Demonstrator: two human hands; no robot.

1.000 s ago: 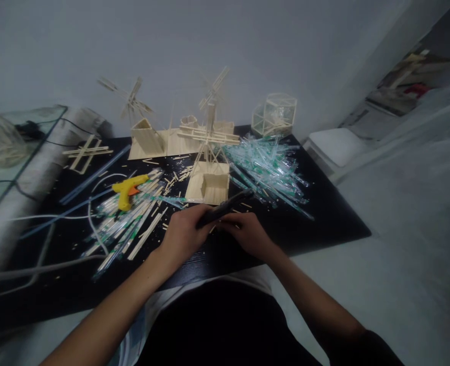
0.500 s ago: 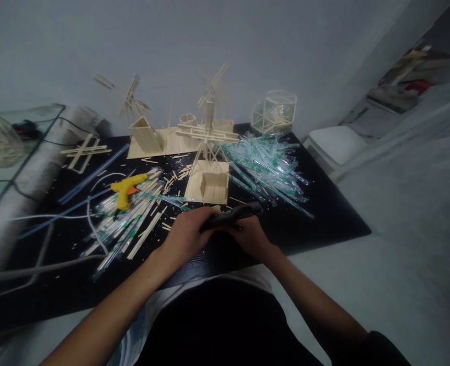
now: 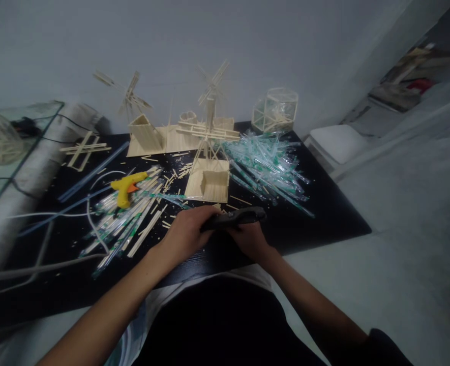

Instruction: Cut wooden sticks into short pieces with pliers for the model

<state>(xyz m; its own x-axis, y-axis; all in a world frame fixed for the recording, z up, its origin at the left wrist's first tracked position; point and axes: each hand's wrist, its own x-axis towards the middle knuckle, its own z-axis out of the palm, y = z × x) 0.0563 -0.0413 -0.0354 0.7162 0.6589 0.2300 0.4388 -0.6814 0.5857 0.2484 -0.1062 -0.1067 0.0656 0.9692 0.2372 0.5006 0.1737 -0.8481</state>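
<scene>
Near the table's front edge, my left hand [image 3: 188, 229] is closed round one end of a black hand tool [image 3: 234, 217], whose exact kind I cannot make out. The tool lies almost level and points right, with a curved, looped far end. Right beside it, my right hand [image 3: 251, 239] is closed under the looped end. Its fingertips are hidden behind the tool, so what they hold does not show. Just beyond both hands stands a wooden-stick windmill model [image 3: 209, 134] on a wooden base [image 3: 195, 184] with a small box-like part.
A yellow glue gun [image 3: 127, 188] lies left on wrapped sticks [image 3: 121, 236]. Green-and-clear wrappers [image 3: 266, 162] are heaped right. Behind stand another windmill model [image 3: 145, 134] and a stick-framed polyhedron [image 3: 280, 109]. A crossed-stick piece [image 3: 84, 150], a white cable [image 3: 91, 218] and wood scraps are left.
The black tool has swung from slanting up to nearly level, its looped side now showing. My right hand has shifted slightly right and under it. The models and glue gun stay put.
</scene>
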